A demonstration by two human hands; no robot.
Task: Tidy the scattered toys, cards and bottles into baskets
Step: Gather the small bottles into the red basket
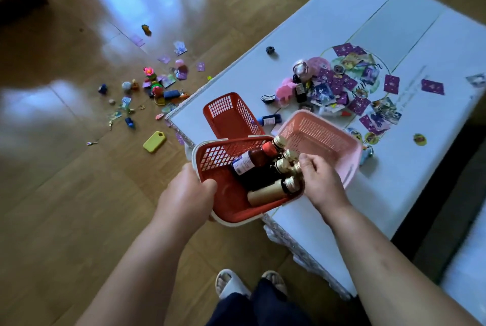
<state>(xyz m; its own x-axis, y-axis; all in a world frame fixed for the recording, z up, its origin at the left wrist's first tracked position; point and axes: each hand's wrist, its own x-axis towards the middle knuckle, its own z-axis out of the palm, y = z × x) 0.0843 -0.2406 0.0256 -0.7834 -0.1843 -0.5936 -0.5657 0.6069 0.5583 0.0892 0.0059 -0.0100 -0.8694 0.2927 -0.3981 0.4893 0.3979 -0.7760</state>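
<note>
My left hand (188, 191) grips the near-left rim of a red basket with a white rim (226, 202), held tilted at the table's corner. Several dark bottles with gold caps (265, 175) lie inside it. My right hand (319, 178) is closed on the gold cap of one of those bottles at the basket's right side. A smaller red basket (231, 115) and a pink basket (318, 139) stand on the white table (394, 23). Purple and picture cards (352, 83), a pink toy (285, 89) and small bottles (271, 119) lie scattered on the table.
Small toys and cards (155, 86) are strewn over the wooden floor left of the table, with a yellow phone case (154, 141) nearer me. A black knob (270, 50) sits near the table's left edge. My slippered feet (249, 283) stand below the basket.
</note>
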